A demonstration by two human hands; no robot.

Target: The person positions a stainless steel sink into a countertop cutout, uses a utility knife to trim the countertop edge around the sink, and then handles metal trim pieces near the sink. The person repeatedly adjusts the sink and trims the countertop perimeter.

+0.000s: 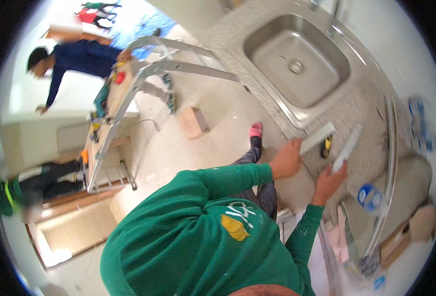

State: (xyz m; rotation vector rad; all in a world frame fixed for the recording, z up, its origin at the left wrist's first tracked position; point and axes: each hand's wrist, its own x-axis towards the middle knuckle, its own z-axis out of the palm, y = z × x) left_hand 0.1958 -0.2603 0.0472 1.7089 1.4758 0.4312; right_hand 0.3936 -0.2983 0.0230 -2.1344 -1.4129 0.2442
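Observation:
My left hand (287, 160) is closed round the end of a flat whitish strip (319, 138), which points up toward the sink's near corner. A second pale strip (347, 146), also flat, is gripped at its lower end by my right hand (330, 181). The two strips stand apart, side by side over the speckled stone countertop (361, 111). Between them on the counter lies a small black and yellow tool (326, 147); its exact kind is unclear.
A steel sink (297, 64) is set in the counter. A plastic bottle (371, 197) stands right of my right hand. Leftward is a metal ladder (144, 71) with boards and tools. A brown box (193, 123) sits on the floor. A co-worker (79, 59) leans near the ladder.

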